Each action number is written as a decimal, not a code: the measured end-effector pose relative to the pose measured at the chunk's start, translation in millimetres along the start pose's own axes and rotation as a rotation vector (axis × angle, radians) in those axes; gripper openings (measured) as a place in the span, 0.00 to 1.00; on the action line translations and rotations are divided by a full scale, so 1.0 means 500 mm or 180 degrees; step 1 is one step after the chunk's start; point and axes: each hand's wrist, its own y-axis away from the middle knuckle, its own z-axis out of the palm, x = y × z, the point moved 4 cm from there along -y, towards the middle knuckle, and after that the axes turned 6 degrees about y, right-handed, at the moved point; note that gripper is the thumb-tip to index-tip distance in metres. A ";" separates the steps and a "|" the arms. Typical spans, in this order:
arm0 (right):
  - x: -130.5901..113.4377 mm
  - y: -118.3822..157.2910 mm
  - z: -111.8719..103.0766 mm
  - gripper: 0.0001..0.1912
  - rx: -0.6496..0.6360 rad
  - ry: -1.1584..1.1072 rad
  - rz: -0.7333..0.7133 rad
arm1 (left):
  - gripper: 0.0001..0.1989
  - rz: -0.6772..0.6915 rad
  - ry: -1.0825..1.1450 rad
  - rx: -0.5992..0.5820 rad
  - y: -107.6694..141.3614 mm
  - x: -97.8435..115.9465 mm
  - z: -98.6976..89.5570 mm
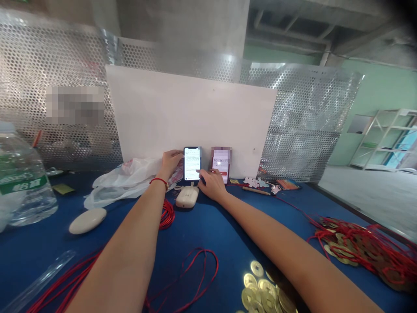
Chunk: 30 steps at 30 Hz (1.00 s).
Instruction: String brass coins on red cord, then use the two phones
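A smartphone [192, 163] stands upright against a white board [192, 117], its screen lit with text. My left hand [171, 163] grips the phone's left edge, and a red cord bracelet circles that wrist. My right hand [211, 184] lies just below and right of the phone, its index fingertip on the phone's lower right corner. Beside the phone leans a second phone [221, 167] showing a timer, partly blurred. A white oval power bank [186, 197] lies below, cabled to the phone. Nothing hides the phone's screen.
Loose brass coins with square holes [260, 289] lie near the front, with red cord [195, 274] on the blue table [208, 234]. Coins strung on red cord [358, 252] heap at right. A plastic bag [124, 184], white oval case [87, 220] and water bottle [22, 182] stand left.
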 end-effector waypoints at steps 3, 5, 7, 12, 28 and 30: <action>0.001 0.000 0.001 0.20 0.0013 0.0016 0.0016 | 0.10 0.0030 0.0021 -0.0023 0.002 0.004 0.002; 0.001 0.000 0.000 0.20 0.0041 0.0001 0.0020 | 0.09 0.0024 0.0017 -0.0032 0.004 0.007 0.003; 0.001 0.000 -0.001 0.20 0.0073 -0.0026 0.0021 | 0.09 -0.0018 -0.0002 -0.0043 0.007 0.008 0.003; 0.002 0.000 0.000 0.20 0.0046 -0.0038 0.0040 | 0.10 -0.0004 -0.0075 -0.0023 0.006 0.006 0.002; 0.002 0.000 0.001 0.19 0.0098 -0.0050 -0.0007 | 0.11 -0.0090 -0.0128 -0.0025 0.012 0.011 0.006; 0.001 0.000 0.000 0.19 0.0089 -0.0037 -0.0002 | 0.11 -0.0130 -0.0108 -0.0003 0.015 0.014 0.008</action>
